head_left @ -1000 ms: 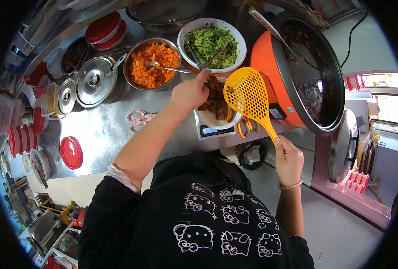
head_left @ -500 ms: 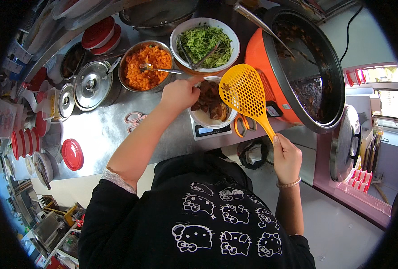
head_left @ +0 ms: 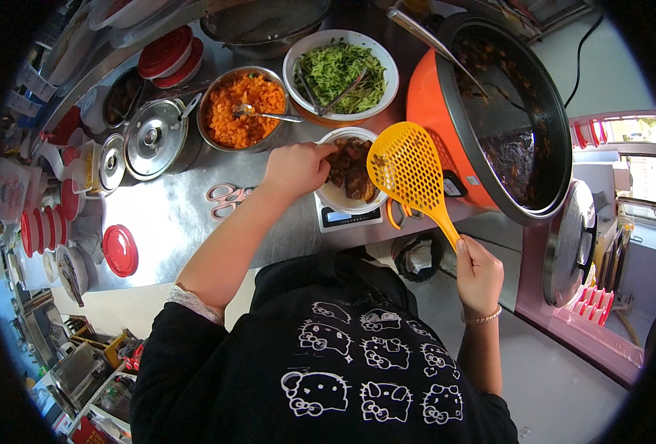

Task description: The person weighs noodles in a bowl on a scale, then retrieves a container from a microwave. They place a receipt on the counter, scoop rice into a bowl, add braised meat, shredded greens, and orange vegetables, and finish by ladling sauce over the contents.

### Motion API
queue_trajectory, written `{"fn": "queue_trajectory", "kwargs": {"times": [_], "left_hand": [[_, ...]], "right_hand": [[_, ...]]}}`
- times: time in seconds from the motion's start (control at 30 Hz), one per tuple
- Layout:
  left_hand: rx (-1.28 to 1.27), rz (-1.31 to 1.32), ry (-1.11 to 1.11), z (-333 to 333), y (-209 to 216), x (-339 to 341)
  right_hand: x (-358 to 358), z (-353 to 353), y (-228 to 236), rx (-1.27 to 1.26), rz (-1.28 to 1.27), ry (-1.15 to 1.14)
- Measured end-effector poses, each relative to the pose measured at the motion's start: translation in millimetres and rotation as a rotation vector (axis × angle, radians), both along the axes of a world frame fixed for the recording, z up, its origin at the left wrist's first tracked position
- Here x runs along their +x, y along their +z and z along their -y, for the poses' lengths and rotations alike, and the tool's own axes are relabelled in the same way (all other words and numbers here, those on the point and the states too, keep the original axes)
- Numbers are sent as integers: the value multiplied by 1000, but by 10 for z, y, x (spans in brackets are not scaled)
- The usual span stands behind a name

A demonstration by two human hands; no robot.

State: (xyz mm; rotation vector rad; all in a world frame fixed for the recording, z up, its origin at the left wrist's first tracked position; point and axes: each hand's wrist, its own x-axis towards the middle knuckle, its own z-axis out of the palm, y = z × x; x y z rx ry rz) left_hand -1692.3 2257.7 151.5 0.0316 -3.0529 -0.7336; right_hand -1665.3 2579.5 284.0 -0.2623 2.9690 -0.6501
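Note:
My right hand (head_left: 479, 274) grips the handle of a yellow slotted skimmer (head_left: 403, 166). The skimmer's perforated head overlaps the right rim of a white bowl (head_left: 340, 202). Dark braised meat (head_left: 356, 177) lies in that bowl, which stands on a white digital scale (head_left: 363, 219). At the bowl's left rim is my left hand (head_left: 298, 170), index finger reaching over the edge to the meat and the other fingers curled. Whether it pinches anything is hidden. Right of the bowl stands a large orange pot (head_left: 433, 111) with dark broth and a metal ladle (head_left: 435, 46).
Shredded greens (head_left: 339, 74) with tongs and a bowl of diced orange food (head_left: 243, 111) with a spoon stand behind. Lidded pots (head_left: 154, 139), a red lid (head_left: 120, 250) and scissors (head_left: 227, 198) lie left. Orange-handled scissors (head_left: 396, 214) sit by the scale; a pot lid (head_left: 570, 244) leans at right.
The skimmer and my right hand have shifted slightly right and down, uncovering more of the bowl's right side. My left index finger now extends further over the meat.

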Motion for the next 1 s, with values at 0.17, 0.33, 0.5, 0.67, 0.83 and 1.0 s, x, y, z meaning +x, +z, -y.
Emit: {"fn": "queue_trajectory", "kwargs": {"times": [0.17, 0.33, 0.5, 0.67, 0.83, 1.0], "left_hand": [[104, -33, 96, 23, -9, 41], [107, -100, 96, 20, -8, 201], [4, -223, -53, -171, -46, 147], [-83, -263, -15, -263, -58, -22], [-97, -269, -1, -290, -72, -108], [-96, -253, 31, -311, -65, -201]], "right_hand": [[62, 5, -38, -9, 5, 27], [-11, 177, -266, 98, -222, 92], [-94, 186, -307, 73, -242, 75], [-50, 67, -147, 39, -169, 16], [28, 32, -117, 30, -109, 17], [30, 9, -158, 5, -144, 3]]}}
